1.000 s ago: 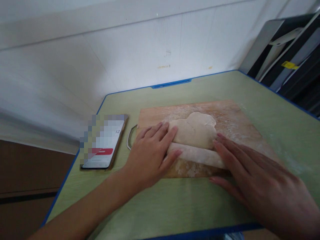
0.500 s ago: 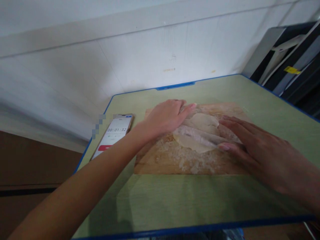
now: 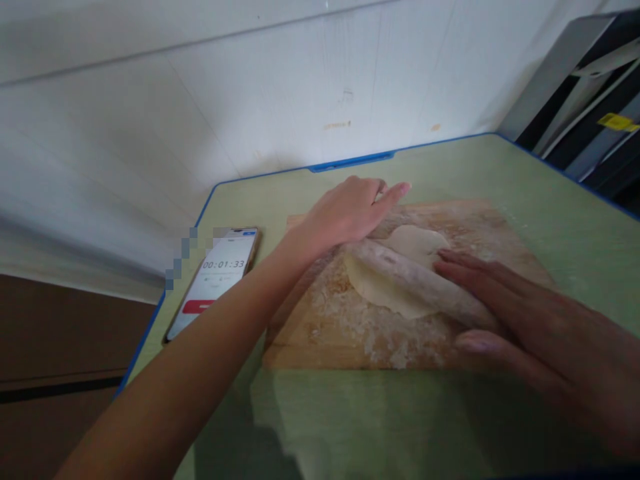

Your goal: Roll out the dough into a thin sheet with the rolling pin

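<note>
A flour-dusted rolling pin point(image 3: 415, 277) lies slantwise across a flat sheet of pale dough point(image 3: 390, 300). The dough rests on a floury wooden board point(image 3: 310, 340). My left hand point(image 3: 350, 210) is over the pin's far left end, palm down and thumb stretched out; its other fingers are partly hidden. Over the near right end lies my right hand point(image 3: 520, 313), its fingers extended flat beyond the pin and its thumb spread on the near side. Both hands are open on the pin rather than wrapped round it. The right hand's fingertips are by the dough's right edge.
A phone point(image 3: 220, 280) showing a running timer lies left of the board, partly behind my left forearm. The green table point(image 3: 310, 413) has a blue rim and stands against a white wall point(image 3: 280, 100). Dark and grey panels point(image 3: 580, 87) lean at the back right.
The rolling pin has turned slightly and its right part has come nearer to me along with my right hand. My right thumb has spread wider. The view has shifted a little; the timer has advanced.
</note>
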`<state>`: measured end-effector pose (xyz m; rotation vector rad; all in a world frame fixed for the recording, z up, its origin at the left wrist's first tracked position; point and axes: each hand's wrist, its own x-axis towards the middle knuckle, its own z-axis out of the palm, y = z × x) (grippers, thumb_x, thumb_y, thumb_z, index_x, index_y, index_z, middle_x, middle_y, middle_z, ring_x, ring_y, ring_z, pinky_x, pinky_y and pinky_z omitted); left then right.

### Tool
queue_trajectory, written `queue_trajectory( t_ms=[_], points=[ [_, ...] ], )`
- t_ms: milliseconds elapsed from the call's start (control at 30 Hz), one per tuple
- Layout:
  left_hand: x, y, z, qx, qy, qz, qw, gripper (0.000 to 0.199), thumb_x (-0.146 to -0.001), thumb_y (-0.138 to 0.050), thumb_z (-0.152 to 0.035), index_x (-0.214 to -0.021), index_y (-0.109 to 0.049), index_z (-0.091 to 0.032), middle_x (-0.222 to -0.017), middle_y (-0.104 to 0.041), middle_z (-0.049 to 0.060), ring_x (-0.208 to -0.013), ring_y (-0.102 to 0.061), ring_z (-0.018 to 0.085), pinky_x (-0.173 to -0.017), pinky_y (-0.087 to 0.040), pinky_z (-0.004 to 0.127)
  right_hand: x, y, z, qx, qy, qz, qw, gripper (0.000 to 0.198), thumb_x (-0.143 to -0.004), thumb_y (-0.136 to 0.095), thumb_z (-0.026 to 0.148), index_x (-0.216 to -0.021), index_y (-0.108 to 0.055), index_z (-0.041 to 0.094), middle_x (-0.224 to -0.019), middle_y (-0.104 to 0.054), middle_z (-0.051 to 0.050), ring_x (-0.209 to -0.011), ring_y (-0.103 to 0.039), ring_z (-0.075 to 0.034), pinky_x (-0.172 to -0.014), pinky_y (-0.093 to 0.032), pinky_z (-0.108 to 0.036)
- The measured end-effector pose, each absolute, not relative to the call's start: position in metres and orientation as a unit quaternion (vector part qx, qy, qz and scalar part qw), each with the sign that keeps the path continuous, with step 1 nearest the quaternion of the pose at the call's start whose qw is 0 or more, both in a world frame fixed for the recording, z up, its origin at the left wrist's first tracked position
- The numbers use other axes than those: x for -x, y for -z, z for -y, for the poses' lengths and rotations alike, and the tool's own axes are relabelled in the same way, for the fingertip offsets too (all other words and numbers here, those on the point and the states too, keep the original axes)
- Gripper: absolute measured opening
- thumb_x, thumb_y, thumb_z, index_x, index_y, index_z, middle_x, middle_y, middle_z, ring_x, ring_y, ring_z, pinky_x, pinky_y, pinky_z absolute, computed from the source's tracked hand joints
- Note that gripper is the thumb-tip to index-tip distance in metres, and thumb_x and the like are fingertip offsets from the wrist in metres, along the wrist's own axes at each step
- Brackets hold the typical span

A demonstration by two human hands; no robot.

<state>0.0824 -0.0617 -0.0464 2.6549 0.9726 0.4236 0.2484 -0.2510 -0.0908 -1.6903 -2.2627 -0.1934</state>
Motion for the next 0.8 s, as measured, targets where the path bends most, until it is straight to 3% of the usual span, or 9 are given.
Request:
queue_trajectory(
  t_ms=[167,300,467,600,800],
  points=[
    [-0.067,0.048,0.069,-0.932,-0.058,-0.328,0.147,0.059,-0.094,-0.014,-0.059,-0.095,-0.062,-0.023,-0.093,-0.067,0.003,-0.089,-0.061,0.021,-0.080,-0.044,0.034,-0.232,0.092,0.263,0.574,0.141,0.797,0.126,0.067,-0.090,-0.035,0.048,-0.146,-0.024,0.014,-0.145,-0.039,-0.016,-0.128,-0.044,-0.032,-0.095,-0.048,-0.052],
    [-0.057,0.055,0.073,-0.944,-0.060,-0.308,0.101,0.061,-0.094,-0.012,-0.059,-0.113,-0.058,-0.024,-0.112,-0.065,0.004,-0.111,-0.056,0.022,-0.097,-0.039,0.038,-0.228,0.093,0.268,0.549,0.177,0.808,0.119,0.075,-0.087,-0.042,0.049,-0.146,-0.023,0.006,-0.145,-0.038,-0.020,-0.125,-0.046,-0.032,-0.100,-0.043,-0.050],
    [-0.049,0.058,0.081,-0.948,-0.053,-0.308,0.065,0.061,-0.096,-0.013,-0.056,-0.133,-0.047,-0.022,-0.130,-0.057,0.005,-0.125,-0.048,0.021,-0.105,-0.034,0.037,-0.224,0.096,0.276,0.561,0.124,0.811,0.107,0.077,-0.087,-0.044,0.050,-0.149,-0.017,0.013,-0.144,-0.040,-0.017,-0.125,-0.047,-0.033,-0.095,-0.047,-0.049],
    [-0.043,0.057,0.087,-0.952,-0.040,-0.298,0.051,0.062,-0.097,-0.015,-0.054,-0.138,-0.042,-0.017,-0.140,-0.048,0.007,-0.132,-0.040,0.021,-0.110,-0.028,0.036,-0.219,0.099,0.279,0.546,0.124,0.818,0.133,0.078,-0.087,-0.045,0.051,-0.148,-0.018,0.011,-0.143,-0.041,-0.019,-0.123,-0.049,-0.035,-0.093,-0.049,-0.048],
    [-0.037,0.058,0.092,-0.955,-0.048,-0.287,0.050,0.061,-0.097,-0.018,-0.052,-0.136,-0.045,-0.013,-0.141,-0.047,0.009,-0.133,-0.039,0.020,-0.110,-0.027,0.035,-0.209,0.102,0.279,0.513,0.173,0.824,0.167,0.075,-0.088,-0.044,0.049,-0.144,-0.027,0.001,-0.137,-0.046,-0.025,-0.124,-0.047,-0.035,-0.096,-0.045,-0.047]
  ],
)
